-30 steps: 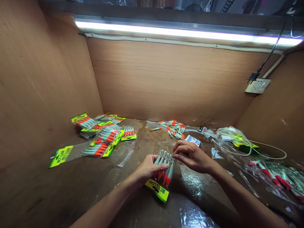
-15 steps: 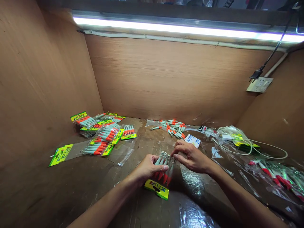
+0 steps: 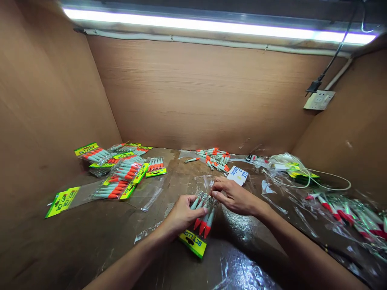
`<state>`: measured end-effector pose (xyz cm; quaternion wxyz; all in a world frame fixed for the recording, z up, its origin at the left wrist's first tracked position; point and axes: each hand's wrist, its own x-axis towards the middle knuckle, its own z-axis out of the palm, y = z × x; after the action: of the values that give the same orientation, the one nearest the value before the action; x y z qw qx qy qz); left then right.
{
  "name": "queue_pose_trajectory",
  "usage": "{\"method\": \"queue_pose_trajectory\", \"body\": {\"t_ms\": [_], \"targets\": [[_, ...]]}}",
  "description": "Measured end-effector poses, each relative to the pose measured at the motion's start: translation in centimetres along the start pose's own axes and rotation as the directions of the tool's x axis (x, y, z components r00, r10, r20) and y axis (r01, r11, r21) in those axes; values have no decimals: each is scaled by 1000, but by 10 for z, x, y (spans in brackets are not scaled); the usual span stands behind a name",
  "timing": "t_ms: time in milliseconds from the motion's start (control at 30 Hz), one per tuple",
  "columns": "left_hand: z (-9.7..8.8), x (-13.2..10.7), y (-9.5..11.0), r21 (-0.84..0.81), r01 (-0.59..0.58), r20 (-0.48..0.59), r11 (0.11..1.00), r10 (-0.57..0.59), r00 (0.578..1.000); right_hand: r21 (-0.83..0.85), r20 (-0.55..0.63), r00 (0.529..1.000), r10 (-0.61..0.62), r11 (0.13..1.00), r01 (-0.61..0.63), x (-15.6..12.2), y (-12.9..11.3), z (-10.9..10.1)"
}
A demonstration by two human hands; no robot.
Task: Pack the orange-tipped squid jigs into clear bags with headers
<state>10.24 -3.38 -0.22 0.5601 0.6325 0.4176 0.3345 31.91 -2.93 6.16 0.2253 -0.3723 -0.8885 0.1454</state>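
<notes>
My left hand (image 3: 188, 212) is closed around a clear plastic bag of fishing lures (image 3: 203, 222), its thumb lying across the front. The lures are pale green with orange-red tips, which point toward a yellow-green "BCT LURE" header card (image 3: 193, 243) at the near end. Fine metal hooks show at the far end. There my right hand (image 3: 230, 195) pinches the bag's clear plastic end, a piece of which stands up beyond the fingers. Just past the right hand lies a white card (image 3: 238, 176) with blue handwriting.
Packed lure bags (image 3: 127, 171) are heaped at the left, beside a bag with its header card (image 3: 62, 201). Loose lures (image 3: 216, 158) lie near the back wall. At right are a white cord (image 3: 332, 188), red-tipped lures (image 3: 341, 211) and plastic scraps.
The view has shifted, so the scene sits further left. Both hands stay on the bag; a clear plastic piece now stands up beyond my right fingers.
</notes>
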Motion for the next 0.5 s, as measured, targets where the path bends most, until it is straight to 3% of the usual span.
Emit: {"method": "queue_pose_trajectory", "body": {"t_ms": [133,300,500], "targets": [[-2,2,-3,-30,44,-3,999,-44,999,7,-14,1000,1,1000,-1,0,-2,-1],[-5,3,-11,-280,164,82,946,-147,986,-7,-73,997,-9,1000,8,1,1,0],[-10,0,-9,-383,266,226,885,-190,955,172,-46,999,2,985,6,-2,17,4]]}}
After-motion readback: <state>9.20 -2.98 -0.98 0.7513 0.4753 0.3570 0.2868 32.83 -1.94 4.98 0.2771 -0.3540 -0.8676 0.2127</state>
